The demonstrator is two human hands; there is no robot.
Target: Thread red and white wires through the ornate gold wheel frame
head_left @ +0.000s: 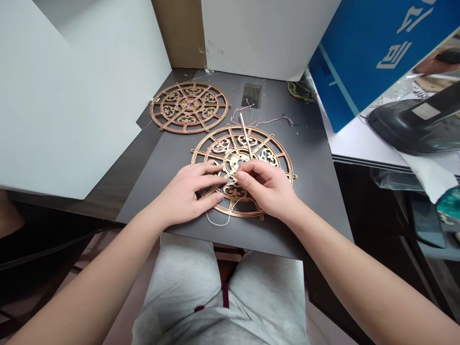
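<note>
A round gold openwork frame (pixel 283 158) with spokes and scroll patterns lies on the dark board, below my two hands. My left hand (pixel 194 189) rests spread over its left and near side, fingers apart. My right hand (pixel 268 187) is over its right side, thumb and index finger pinched near the centre on a thin thread. A slim white stick (pixel 246 134) slants up and away beside that pinch; whether the hand holds it is unclear. A loop of white wire (pixel 218 224) hangs out at the near edge.
A second gold round frame (pixel 190 125) lies at the back left. Thin red and dark wires (pixel 268 119) trail behind the nearer frame. White panels (pixel 266 38) and a blue panel (pixel 345 72) stand around the dark board (pixel 312 139). A black device (pixel 417 122) sits at right.
</note>
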